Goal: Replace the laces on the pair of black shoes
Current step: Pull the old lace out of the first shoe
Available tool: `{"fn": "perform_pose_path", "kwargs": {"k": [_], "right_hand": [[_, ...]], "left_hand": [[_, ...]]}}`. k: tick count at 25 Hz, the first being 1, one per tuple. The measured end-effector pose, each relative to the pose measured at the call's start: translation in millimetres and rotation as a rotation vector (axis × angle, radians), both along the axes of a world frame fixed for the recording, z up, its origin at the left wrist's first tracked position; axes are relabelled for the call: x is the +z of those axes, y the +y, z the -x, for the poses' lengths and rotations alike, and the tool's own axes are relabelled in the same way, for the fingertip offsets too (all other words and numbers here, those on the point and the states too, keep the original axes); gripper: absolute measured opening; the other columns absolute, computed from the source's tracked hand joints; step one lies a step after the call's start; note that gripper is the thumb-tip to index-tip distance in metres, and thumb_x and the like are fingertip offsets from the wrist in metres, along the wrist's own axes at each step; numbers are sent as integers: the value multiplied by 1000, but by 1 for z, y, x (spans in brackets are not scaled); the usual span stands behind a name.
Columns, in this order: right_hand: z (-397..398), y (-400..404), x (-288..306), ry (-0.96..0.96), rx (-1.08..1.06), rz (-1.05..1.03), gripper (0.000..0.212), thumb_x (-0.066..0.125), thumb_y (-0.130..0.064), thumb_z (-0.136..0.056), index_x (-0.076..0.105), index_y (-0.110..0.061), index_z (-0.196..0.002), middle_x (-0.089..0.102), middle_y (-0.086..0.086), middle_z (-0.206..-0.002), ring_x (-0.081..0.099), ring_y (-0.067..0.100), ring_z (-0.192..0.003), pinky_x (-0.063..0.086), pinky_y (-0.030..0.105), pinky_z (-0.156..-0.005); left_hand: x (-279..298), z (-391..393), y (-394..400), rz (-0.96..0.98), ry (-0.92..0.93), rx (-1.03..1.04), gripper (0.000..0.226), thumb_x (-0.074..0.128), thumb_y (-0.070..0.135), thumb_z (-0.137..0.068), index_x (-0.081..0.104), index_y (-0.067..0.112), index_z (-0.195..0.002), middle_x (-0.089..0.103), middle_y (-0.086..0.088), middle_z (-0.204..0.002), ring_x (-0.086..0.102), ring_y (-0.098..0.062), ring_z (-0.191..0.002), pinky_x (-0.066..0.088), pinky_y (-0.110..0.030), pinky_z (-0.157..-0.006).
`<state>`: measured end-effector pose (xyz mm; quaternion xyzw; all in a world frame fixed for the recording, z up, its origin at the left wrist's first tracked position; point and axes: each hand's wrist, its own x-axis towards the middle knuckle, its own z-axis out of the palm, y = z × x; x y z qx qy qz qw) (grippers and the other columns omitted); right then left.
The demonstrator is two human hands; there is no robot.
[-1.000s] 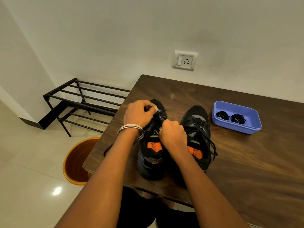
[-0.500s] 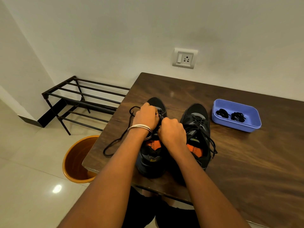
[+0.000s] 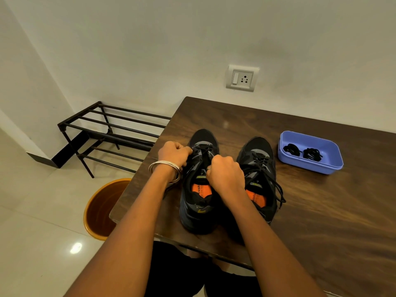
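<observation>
Fingers of both hands are curled at the lace (image 3: pixel 203 149) on the left shoe (image 3: pixel 198 183): left hand (image 3: pixel 174 154) pinches it at an eyelet, right hand (image 3: pixel 225 173) grips near the tongue. A hard tug could snag it or drag the shoe against the right shoe (image 3: pixel 260 174) on the table (image 3: pixel 321 211).

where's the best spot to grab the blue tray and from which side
Take the blue tray by its long near wall, coming from the front with the right hand, probably thumb outside and fingers over the rim. That side faces the person, its lip flares outward for purchase, and the two lace bundles lie deeper in, clear of the fingers.
</observation>
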<state>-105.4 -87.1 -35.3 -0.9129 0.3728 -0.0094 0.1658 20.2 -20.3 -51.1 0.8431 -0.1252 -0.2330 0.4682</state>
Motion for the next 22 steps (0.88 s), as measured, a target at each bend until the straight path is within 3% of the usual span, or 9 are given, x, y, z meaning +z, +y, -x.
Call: {"fn": "perform_pose_path", "kwargs": {"k": [2, 5, 8, 11, 15, 17, 22], "right_hand": [[-1, -3, 4, 20, -5, -49, 18, 53, -25, -97, 55, -8, -103, 57, 13, -106, 59, 36, -100, 43, 38, -70], [-3, -15, 11, 3, -44, -166, 33, 60, -42, -92, 48, -12, -94, 52, 8, -96, 57, 35, -96, 45, 38, -72], [-9, -22, 11, -175, 16, -101, 27, 58, -36, -94, 61, -12, -106, 59, 9, -104, 57, 30, -95, 47, 36, -76], [-14, -23, 4, -210, 143, -6, 34, 52, -20, -96, 56, -14, -129, 47, 10, -120, 48, 30, -110, 47, 40, -88], [-24, -23, -6, -122, 221, 37, 33, 50, -11, -90, 63, -10, -121, 43, 14, -120, 46, 35, -110, 43, 39, -88], [-28, -26, -7, -102, 214, 63, 32, 51, -8, -89, 65, -9, -119, 44, 14, -121, 48, 34, -108, 42, 37, -85], [-35, -16, -10, -139, 92, 122, 20, 54, -3, -92, 64, -4, -110, 49, 12, -115, 54, 33, -104, 43, 38, -76]], "left_hand": [[6, -4, 5, -200, -168, -1, 25, 64, 30, -88, 60, 11, -72, 64, -12, -81, 56, -22, -67, 47, -32, -63], [16, -5, 15, -447, -147, -94, 26, 61, 37, -89, 55, 12, -94, 58, -12, -97, 57, -27, -85, 48, -35, -74], [30, 2, 18, -574, -293, -125, 31, 64, 40, -86, 60, 15, -104, 61, -13, -107, 58, -36, -103, 46, -54, -94], [43, 8, 15, -585, -442, -188, 33, 71, 44, -79, 66, 20, -100, 63, -9, -107, 58, -34, -106, 42, -59, -97], [33, 26, 6, -565, -263, -566, 58, 79, 38, -72, 58, 17, -123, 55, -11, -129, 57, -31, -112, 49, -43, -96], [23, 32, 4, -583, -293, -502, 57, 73, 33, -80, 51, 12, -127, 40, -16, -138, 51, -37, -119, 45, -42, -95], [13, 43, 7, -452, -409, -252, 37, 59, 30, -87, 57, 6, -116, 48, -15, -125, 55, -41, -109, 47, -42, -85]]}}
